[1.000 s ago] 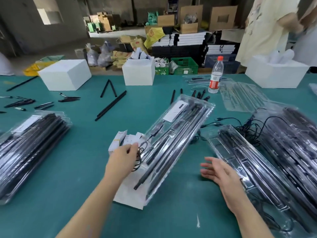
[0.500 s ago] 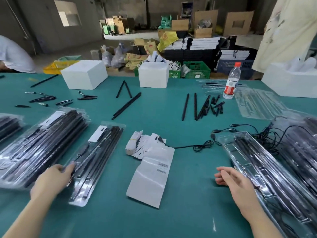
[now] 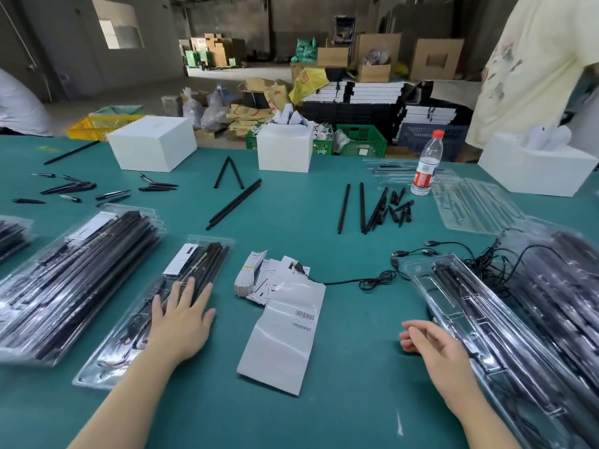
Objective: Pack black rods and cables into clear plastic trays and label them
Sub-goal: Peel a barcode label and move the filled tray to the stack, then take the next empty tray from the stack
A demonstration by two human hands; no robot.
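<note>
Green table [image 3: 324, 416] in a warehouse, cartons and crates stacked behind. Bare surface lies along your near edge, between your arms. Your left hand [image 3: 181, 322] lies flat, fingers spread, on the packed tray [image 3: 155, 312] just beside the left stack [image 3: 74, 283]; tray's long axis runs near-left to far-right. Your right hand [image 3: 434, 348] hovers loosely curled, holding nothing, next to the right tray [image 3: 486, 322]. Label sheet [image 3: 285, 335] sits between.

Grey concrete walls [image 3: 64, 43], bright window [image 3: 118, 25], teal worktable [image 3: 291, 209], stacked cardboard boxes [image 3: 436, 58].
</note>
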